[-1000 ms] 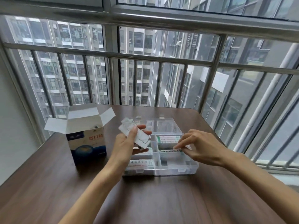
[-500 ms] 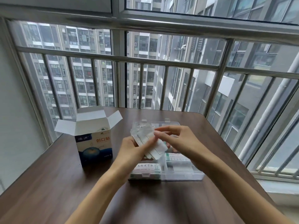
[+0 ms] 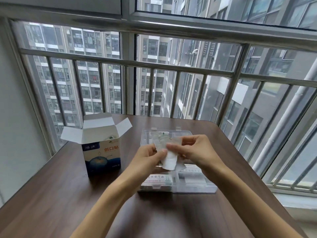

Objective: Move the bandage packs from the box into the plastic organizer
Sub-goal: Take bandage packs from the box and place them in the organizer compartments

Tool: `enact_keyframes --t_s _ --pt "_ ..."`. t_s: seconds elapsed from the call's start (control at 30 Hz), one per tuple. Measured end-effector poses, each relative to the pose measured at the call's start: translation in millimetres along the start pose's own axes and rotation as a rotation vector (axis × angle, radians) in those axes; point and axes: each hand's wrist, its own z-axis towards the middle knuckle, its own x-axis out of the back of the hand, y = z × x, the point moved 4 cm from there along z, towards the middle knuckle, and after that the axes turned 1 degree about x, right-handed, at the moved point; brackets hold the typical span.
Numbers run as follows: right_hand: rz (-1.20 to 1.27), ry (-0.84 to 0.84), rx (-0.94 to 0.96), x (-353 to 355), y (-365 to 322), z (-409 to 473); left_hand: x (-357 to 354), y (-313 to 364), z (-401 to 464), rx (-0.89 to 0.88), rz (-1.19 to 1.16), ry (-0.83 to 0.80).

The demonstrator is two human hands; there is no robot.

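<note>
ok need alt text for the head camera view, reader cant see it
Two hands, the left hand and right hand, hold a bunch of bandage packs above an open clear plastic organizer on a dark wooden table. An open bandage box stands left of it, before a barred window.

Both forearms are seen bare to the frame's edge; no sleeves are worn, and apparently nothing on the left hand (image 3: 145, 159) or right hand (image 3: 193, 152).
</note>
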Motion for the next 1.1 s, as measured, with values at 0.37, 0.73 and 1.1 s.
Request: enact_keyframes --t_s 0.37,0.73,1.1 --pt "-0.004 -0.159 -0.179 10 7 9 5 -1 0 -0.014 -0.031 0.097" --pt "-0.178 -0.298 -0.176 17 0 24 10 -2 2 0.063 -0.029 0.035" --pt "0.001 -0.191 0.497 19 -24 -11 5 0 -5 0.329 -0.359 -0.019"
